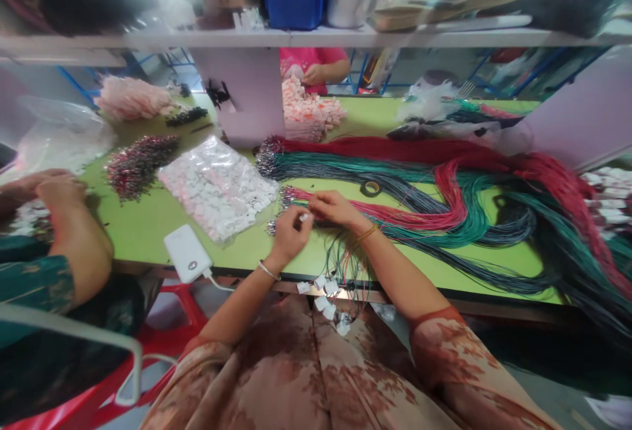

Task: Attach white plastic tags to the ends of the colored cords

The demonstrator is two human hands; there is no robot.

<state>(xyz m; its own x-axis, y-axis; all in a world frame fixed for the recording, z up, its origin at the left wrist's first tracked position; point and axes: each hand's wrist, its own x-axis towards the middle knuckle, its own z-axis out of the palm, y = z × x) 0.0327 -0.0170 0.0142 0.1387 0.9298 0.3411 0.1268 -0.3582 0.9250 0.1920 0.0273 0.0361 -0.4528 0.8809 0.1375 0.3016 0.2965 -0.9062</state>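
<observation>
Bag of white connectors near left hand.

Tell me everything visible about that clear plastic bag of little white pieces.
The clear, shiny plastic bag looks thin and wrinkled, with many small white pieces inside. It lies flat, askew, on the green tabletop, left of the long red, green and dark wires and apart from the person's left hand. Whether its right corner touches silvery wire ends is unclear.
</observation>
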